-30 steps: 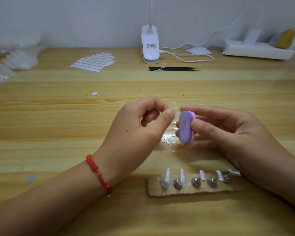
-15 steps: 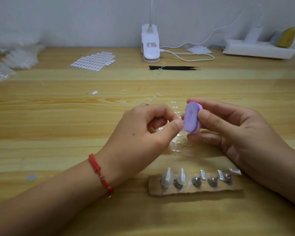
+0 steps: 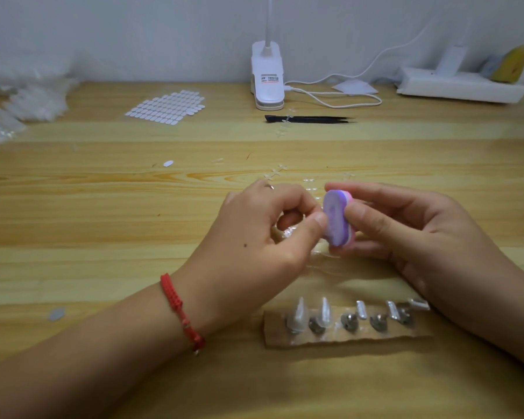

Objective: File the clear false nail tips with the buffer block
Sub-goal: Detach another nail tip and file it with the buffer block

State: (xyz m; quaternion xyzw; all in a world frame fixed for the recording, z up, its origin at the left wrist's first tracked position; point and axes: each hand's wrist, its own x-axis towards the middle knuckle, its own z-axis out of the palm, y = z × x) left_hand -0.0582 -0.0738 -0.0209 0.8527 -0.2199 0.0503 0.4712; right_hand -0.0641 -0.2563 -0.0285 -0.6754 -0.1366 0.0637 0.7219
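Since a second ago both hands have lifted slightly and drifted to the right, and the small oval purple-and-pink foam buffer block (image 3: 337,218) has tipped so its purple face turns more toward the left hand. The right hand (image 3: 406,234) pinches the block, thumb on the near edge and fingers curled behind it, closed firmly around it. The left hand (image 3: 263,234) is curled nearly shut, thumb and forefinger pressed together right against the block's purple face; whatever clear nail tip it grips there is too small and transparent to make out. Both hands hover above the pale wooden table (image 3: 103,207), over a strip of clear plastic false nail tips (image 3: 312,192) lying beneath them. Nearer the person, a brown cardboard strip (image 3: 345,335) carries several tips mounted upright on metal studs.

The risk, as I judge it, is the slippery tip springing out of so fine a pinch under the block's rubbing, and vanishing among the transparent scraps scattered on the wood. Pressing too hard could also scuff the thumb instead.
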